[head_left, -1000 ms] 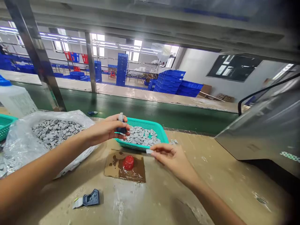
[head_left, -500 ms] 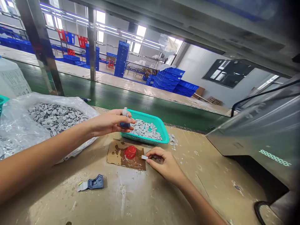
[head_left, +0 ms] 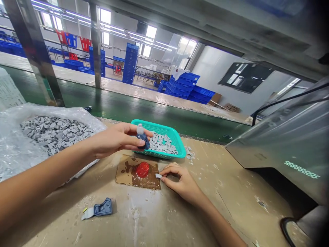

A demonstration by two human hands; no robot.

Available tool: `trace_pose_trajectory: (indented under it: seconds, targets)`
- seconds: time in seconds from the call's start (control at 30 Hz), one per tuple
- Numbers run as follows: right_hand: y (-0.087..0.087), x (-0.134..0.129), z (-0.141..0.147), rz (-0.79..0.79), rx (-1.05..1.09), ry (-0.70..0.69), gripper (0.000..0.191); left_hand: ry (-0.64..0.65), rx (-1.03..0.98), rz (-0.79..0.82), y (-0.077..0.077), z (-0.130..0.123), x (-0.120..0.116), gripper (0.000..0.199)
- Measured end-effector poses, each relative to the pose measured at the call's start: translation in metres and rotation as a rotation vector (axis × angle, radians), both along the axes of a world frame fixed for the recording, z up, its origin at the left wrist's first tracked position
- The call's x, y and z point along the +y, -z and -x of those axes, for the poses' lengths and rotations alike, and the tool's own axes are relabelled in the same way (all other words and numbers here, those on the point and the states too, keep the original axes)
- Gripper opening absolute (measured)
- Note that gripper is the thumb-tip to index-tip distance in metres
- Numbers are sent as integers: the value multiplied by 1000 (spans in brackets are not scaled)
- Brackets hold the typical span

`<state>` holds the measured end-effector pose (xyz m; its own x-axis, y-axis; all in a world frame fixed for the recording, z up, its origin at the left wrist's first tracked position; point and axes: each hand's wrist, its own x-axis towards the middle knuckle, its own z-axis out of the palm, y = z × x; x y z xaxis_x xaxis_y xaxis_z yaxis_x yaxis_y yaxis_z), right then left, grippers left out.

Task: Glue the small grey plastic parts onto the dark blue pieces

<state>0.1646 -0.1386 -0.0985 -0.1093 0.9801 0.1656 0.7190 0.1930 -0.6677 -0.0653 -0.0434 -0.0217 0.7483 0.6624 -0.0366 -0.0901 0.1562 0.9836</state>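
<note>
My left hand point(head_left: 120, 139) is closed around a dark blue plastic fixture point(head_left: 144, 141) with a light grey piece point(head_left: 140, 129) at its top, held above the near left side of a green basket point(head_left: 181, 147). Between thumb and forefinger, my right hand point(head_left: 178, 178) pinches a small light grey plastic part point(head_left: 158, 176). Just left of that part, a red cap-like dish point(head_left: 142, 169) rests on a wet piece of cardboard point(head_left: 123, 177). A second dark blue fixture point(head_left: 103, 208), with a grey piece at its left end, lies on the table at the front left.
A clear plastic bag point(head_left: 89, 118) full of grey parts lies at left. Small pale parts fill the basket, and several lie beside it. A green conveyor belt point(head_left: 159, 109) runs behind. A metal machine housing point(head_left: 277, 137) stands at right.
My left hand has turned the blue fixture and moved it slightly right and down. The right hand still pinches its small part near the red dish. The whole view has shifted a little.
</note>
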Motion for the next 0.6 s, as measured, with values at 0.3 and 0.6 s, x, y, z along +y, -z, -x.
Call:
trace_pose_trajectory:
  seconds: [0.3, 0.6]
  targets:
    - [-26, -3, 6, -102, 97, 108, 8, -38, -63, -101, 4, -4, 1, 15]
    - [-42, 9, 13, 56, 45, 147, 12, -45, -5, -200, 0, -6, -10, 16]
